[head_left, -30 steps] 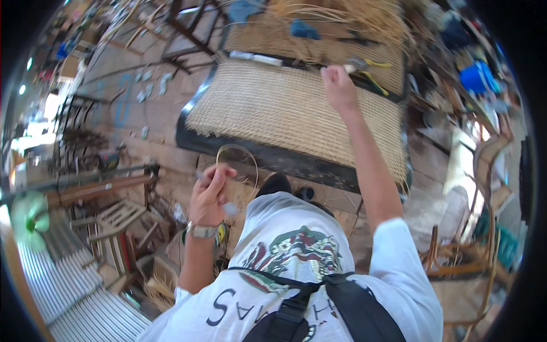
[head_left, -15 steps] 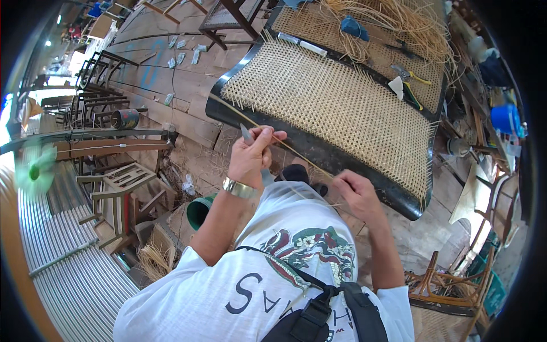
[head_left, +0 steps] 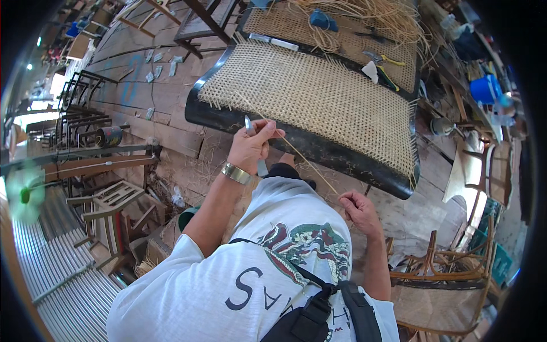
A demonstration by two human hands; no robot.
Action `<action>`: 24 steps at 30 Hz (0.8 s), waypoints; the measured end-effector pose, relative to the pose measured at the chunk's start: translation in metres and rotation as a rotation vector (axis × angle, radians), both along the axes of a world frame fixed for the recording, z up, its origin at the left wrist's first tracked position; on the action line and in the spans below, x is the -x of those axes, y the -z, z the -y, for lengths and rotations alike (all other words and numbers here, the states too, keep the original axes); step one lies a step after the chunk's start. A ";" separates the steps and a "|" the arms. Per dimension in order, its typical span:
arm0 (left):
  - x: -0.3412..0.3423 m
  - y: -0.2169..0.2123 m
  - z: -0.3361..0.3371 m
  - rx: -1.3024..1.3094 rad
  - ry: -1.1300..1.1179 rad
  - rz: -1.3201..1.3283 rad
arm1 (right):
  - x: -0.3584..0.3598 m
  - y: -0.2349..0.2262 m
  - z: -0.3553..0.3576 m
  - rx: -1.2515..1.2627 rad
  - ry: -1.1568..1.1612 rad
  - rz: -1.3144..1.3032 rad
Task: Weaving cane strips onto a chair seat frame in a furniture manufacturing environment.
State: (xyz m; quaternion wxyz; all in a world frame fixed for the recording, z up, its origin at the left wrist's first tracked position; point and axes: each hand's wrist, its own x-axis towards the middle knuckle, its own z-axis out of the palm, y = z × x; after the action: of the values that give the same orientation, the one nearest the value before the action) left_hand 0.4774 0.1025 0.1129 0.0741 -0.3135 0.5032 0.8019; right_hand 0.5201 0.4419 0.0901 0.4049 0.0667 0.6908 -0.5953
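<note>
A thin cane strand (head_left: 310, 165) stretches slantwise between my two hands in front of my shirt. My left hand (head_left: 249, 149) is closed, pinching the strand between thumb and fingers. In that same fist sits a flat grey metal blade (head_left: 262, 167), likely a knife, with one end poking out above and the other below. My right hand (head_left: 360, 213) is closed on the strand's near end. Just beyond the hands lies a woven cane panel (head_left: 307, 105) in a glossy black curved frame (head_left: 353, 174); loose cane ends stick out along its edges.
On the panel's far part lie yellow-handled pliers (head_left: 383, 58), a blue cloth-like piece (head_left: 323, 20) and a heap of loose cane (head_left: 387, 20). Wooden chair frames (head_left: 117, 196) stand at left, beside a spinning green fan (head_left: 25, 195). A caned chair (head_left: 439, 296) lies at right.
My right hand has moved nearer my body and farther from the left hand, drawing out more strand between them. The panel and surroundings have shifted left and slightly up in view.
</note>
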 end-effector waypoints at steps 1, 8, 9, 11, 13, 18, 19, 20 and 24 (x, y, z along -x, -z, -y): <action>0.010 -0.002 0.004 0.021 0.008 -0.046 | 0.002 -0.005 0.002 0.016 0.004 -0.045; 0.093 -0.026 0.024 0.046 -0.005 -0.373 | 0.051 -0.028 0.067 0.183 0.062 -0.164; 0.097 -0.027 0.021 0.033 -0.008 -0.330 | 0.057 -0.028 0.077 0.221 0.082 -0.166; 0.097 -0.024 0.012 -0.047 0.022 -0.239 | 0.069 -0.027 0.097 0.180 0.160 -0.153; 0.087 -0.016 0.002 -0.032 0.156 -0.116 | 0.081 -0.024 0.113 0.183 0.231 -0.126; 0.081 0.010 0.010 -0.048 0.070 -0.072 | 0.112 -0.022 0.143 -0.146 -0.153 -0.737; 0.085 0.013 0.022 -0.072 0.022 -0.050 | 0.120 -0.024 0.145 -0.130 -0.220 -0.793; 0.086 0.014 0.038 -0.123 -0.023 -0.023 | 0.130 -0.025 0.147 -0.136 -0.205 -0.866; 0.064 0.009 0.117 0.094 -0.028 0.002 | 0.209 -0.010 0.129 -0.086 -0.269 -0.872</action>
State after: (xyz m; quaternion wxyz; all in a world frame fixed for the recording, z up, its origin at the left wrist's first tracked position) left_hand 0.4135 -0.0149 0.1036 0.0484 -0.3248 0.5359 0.7778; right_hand 0.3110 0.3132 0.0999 0.1467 -0.2636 0.8234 -0.4806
